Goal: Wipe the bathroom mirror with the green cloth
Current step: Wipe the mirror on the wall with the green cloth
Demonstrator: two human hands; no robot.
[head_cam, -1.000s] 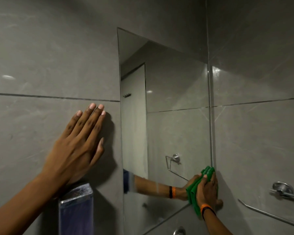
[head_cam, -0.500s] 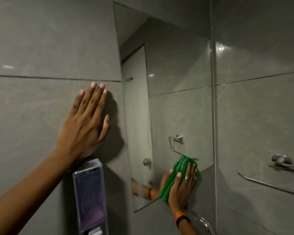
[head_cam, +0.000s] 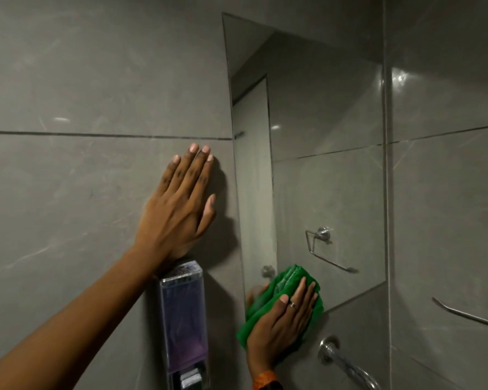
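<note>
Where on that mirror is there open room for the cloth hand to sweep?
Most of the mirror is bare glass: everything above the green cloth, from the edge near the left hand across to the wall corner. Crowded: the lower left corner, with the right hand on the cloth, soap dispenser beside, metal pipe below.

Tiled wall (head_cam: 96, 80) with mirror (head_cam: 321, 136), dispenser (head_cam: 183, 319)

No text, label, brand or number can be read in this view. The wall-mounted soap dispenser (head_cam: 183, 319) has a pale patch at its foot, but it is too blurred to tell whether it bears any writing.
</note>
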